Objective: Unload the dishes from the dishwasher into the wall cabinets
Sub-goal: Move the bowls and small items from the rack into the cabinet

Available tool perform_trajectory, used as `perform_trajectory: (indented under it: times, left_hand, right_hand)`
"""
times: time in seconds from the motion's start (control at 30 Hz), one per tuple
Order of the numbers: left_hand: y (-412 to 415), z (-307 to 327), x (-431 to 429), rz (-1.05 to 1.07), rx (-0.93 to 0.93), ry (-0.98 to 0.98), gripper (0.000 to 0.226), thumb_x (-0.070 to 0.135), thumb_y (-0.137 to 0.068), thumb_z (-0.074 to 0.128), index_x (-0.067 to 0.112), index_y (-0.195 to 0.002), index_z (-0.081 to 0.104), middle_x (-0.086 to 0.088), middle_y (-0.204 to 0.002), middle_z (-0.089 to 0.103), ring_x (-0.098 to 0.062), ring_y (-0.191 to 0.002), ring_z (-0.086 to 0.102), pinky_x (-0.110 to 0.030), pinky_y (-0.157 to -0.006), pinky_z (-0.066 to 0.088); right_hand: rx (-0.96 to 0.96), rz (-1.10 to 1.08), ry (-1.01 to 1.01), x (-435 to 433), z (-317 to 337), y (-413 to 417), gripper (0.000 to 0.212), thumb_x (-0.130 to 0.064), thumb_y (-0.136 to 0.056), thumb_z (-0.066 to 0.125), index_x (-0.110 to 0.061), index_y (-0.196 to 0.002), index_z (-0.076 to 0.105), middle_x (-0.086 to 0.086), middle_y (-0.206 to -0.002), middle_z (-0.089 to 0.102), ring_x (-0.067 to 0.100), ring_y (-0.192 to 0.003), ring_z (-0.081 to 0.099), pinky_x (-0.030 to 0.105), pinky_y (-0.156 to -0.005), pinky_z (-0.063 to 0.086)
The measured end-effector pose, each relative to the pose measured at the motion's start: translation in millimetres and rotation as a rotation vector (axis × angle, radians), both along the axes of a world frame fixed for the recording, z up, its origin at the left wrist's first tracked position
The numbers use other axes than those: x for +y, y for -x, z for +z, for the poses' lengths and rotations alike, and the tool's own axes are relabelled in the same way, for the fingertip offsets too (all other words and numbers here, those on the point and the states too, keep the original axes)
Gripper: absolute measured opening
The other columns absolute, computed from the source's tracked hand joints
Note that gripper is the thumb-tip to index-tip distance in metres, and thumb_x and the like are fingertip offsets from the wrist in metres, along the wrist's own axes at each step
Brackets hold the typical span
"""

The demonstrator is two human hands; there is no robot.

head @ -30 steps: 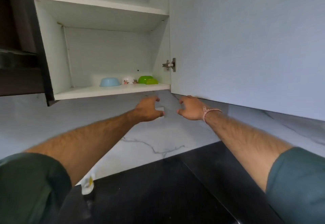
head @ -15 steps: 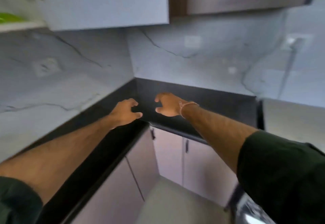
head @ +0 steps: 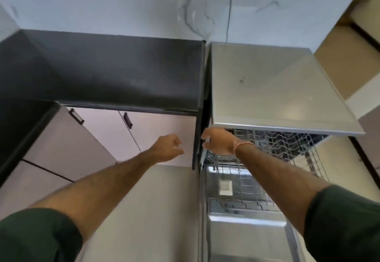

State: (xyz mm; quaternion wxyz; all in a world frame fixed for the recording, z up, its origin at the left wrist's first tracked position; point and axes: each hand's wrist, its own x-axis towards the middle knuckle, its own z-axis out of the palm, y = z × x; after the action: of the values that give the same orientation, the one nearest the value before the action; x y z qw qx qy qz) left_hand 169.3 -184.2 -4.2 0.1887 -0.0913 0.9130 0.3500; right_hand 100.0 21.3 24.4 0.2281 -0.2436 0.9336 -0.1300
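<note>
The steel dishwasher (head: 277, 89) stands at the right with its door (head: 246, 239) folded down. Its wire racks (head: 287, 144) are pulled out, and I can make out no dishes in them through the blur. My right hand (head: 218, 142) hovers at the left front corner of the upper rack, fingers loosely curled, holding nothing. My left hand (head: 167, 147) hangs in the air left of it, in front of the base cabinets, fingers curled in and empty. The wall cabinets are out of view.
A black countertop (head: 113, 72) runs along the marble wall and turns down the left side. Pale base cabinet doors (head: 156, 134) with dark handles sit below it. Beige floor (head: 154, 210) lies between the cabinets and the dishwasher door.
My view has swung from the open wall cabinet with its bowls, across the counter corner, down to the open dishwasher. Both empty hands came down with it, the right one reaching the upper rack.
</note>
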Motion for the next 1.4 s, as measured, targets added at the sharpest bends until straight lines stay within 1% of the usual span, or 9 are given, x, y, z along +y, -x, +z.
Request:
perform_trajectory:
  times: [0.13, 0.27, 0.37, 0.43, 0.53, 0.73, 1.07, 1.3, 1.4]
  left_hand:
    - [19.0, -65.9, 88.7, -0.09, -0.063, -0.03, 0.031, 0.031, -0.085, 0.073, 0.011, -0.108, 0.066, -0.003, -0.102, 0.067, -0.02, -0.096, 0.063, -0.026, -0.082, 0.048]
    - [31.4, -128.0, 166.2, -0.259, -0.113, 0.018, 0.024, 0.031, -0.088, 0.068, 0.013, -0.104, 0.066, -0.004, -0.105, 0.069, -0.017, -0.094, 0.063, -0.033, -0.086, 0.053]
    - [38.1, -167.6, 210.9, -0.435, -0.034, 0.218, 0.029, 0.034, -0.089, 0.061, 0.016, -0.111, 0.063, -0.004, -0.109, 0.067, -0.019, -0.103, 0.061, -0.039, -0.098, 0.048]
    - [41.9, -188.8, 230.8, -0.586, -0.027, 0.43, 0.037, 0.034, -0.087, 0.061, 0.017, -0.12, 0.059, -0.006, -0.119, 0.064, -0.025, -0.12, 0.052, -0.046, -0.112, 0.032]
    - [44.7, -215.0, 244.4, -0.77, -0.065, 0.693, 0.054, 0.034, -0.084, 0.067, 0.011, -0.131, 0.054, -0.01, -0.132, 0.056, -0.031, -0.135, 0.036, -0.054, -0.119, 0.013]
    - [48.9, -253.2, 244.9, -0.867, -0.082, 0.929, 0.061, 0.03, -0.083, 0.072, 0.006, -0.133, 0.048, -0.013, -0.127, 0.057, -0.032, -0.124, 0.046, -0.05, -0.114, 0.019]
    - [44.7, -278.2, 245.5, -0.89, -0.132, 0.928, 0.048, 0.03, -0.086, 0.071, 0.009, -0.125, 0.054, -0.011, -0.118, 0.064, -0.031, -0.118, 0.053, -0.047, -0.109, 0.025]
    - [39.3, -251.9, 244.5, -0.624, -0.014, 0.572, 0.073, 0.043, -0.072, 0.078, 0.014, -0.132, 0.049, -0.01, -0.124, 0.056, -0.026, -0.11, 0.054, -0.041, -0.104, 0.039]
    - [34.7, -223.7, 238.7, -0.508, -0.005, 0.386, 0.073, 0.044, -0.071, 0.077, 0.018, -0.132, 0.048, -0.007, -0.125, 0.053, -0.024, -0.107, 0.056, -0.038, -0.096, 0.049]
  right_hand:
    - [-0.138, -0.056, -0.031, 82.7, -69.2, 3.4, 0.032, -0.018, -0.092, 0.056, -0.015, -0.123, 0.063, 0.007, -0.128, 0.062, 0.025, -0.118, 0.058, 0.038, -0.099, 0.048]
    - [-0.251, -0.116, -0.055, 147.6, -138.7, 5.1, 0.032, -0.02, -0.093, 0.054, -0.02, -0.124, 0.06, 0.004, -0.13, 0.061, 0.021, -0.117, 0.058, 0.037, -0.099, 0.049]
    - [-0.325, -0.143, -0.044, 177.0, -180.8, 2.0, 0.031, -0.016, -0.095, 0.053, -0.019, -0.125, 0.059, 0.003, -0.132, 0.06, 0.02, -0.119, 0.057, 0.037, -0.102, 0.048]
    - [-0.356, -0.158, -0.036, 190.1, -206.7, -0.8, 0.032, -0.015, -0.094, 0.054, -0.02, -0.125, 0.057, 0.004, -0.133, 0.058, 0.02, -0.118, 0.056, 0.036, -0.101, 0.048]
    - [-0.396, -0.185, -0.013, 201.5, -236.6, -2.6, 0.033, -0.015, -0.092, 0.053, -0.022, -0.125, 0.056, 0.003, -0.133, 0.058, 0.02, -0.117, 0.056, 0.035, -0.1, 0.048]
    - [-0.402, -0.218, 0.031, 208.2, -266.9, 3.0, 0.033, -0.014, -0.092, 0.055, -0.021, -0.124, 0.057, 0.003, -0.132, 0.059, 0.021, -0.119, 0.056, 0.037, -0.102, 0.048]
    - [-0.416, -0.25, 0.033, 208.0, -278.5, 3.0, 0.034, -0.019, -0.092, 0.054, -0.018, -0.127, 0.054, 0.005, -0.129, 0.06, 0.02, -0.116, 0.058, 0.037, -0.101, 0.049]
    - [-0.468, -0.36, 0.094, 200.9, -256.9, -0.3, 0.041, -0.028, -0.093, 0.062, -0.012, -0.129, 0.051, 0.007, -0.123, 0.064, 0.02, -0.1, 0.064, 0.031, -0.09, 0.053]
    - [-0.473, -0.387, 0.127, 196.7, -233.6, -0.3, 0.048, -0.035, -0.087, 0.07, -0.015, -0.127, 0.053, 0.003, -0.115, 0.067, 0.019, -0.099, 0.065, 0.032, -0.088, 0.053]
